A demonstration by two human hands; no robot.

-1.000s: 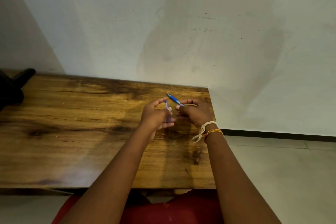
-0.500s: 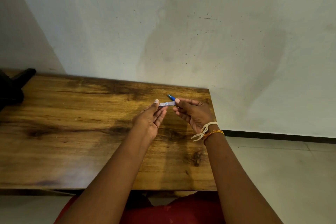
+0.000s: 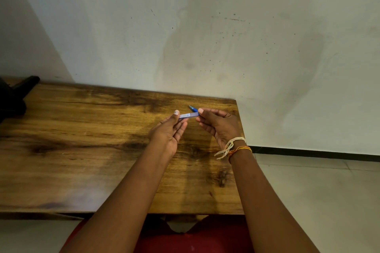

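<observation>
A slim blue-violet pen barrel point(image 3: 189, 115) with a pale label lies level above the wooden table point(image 3: 82, 150). My left hand point(image 3: 168, 131) pinches its left end between thumb and fingers, palm turned up. Its right end is pinched by my right hand point(image 3: 220, 127), whose fingers are curled. A darker blue pointed piece point(image 3: 192, 108) sticks out past my right thumb; I cannot tell whether it is joined to the barrel.
The table stands against a pale wall, and its right edge is close to my right hand. A black object point(image 3: 12, 96) sits at the far left end. Tiled floor point(image 3: 318, 191) lies to the right. Threads point(image 3: 232, 146) circle my right wrist.
One second ago my hands were close together with the pieces held at angles. The barrel has since turned level and my hands have spread to its two ends.
</observation>
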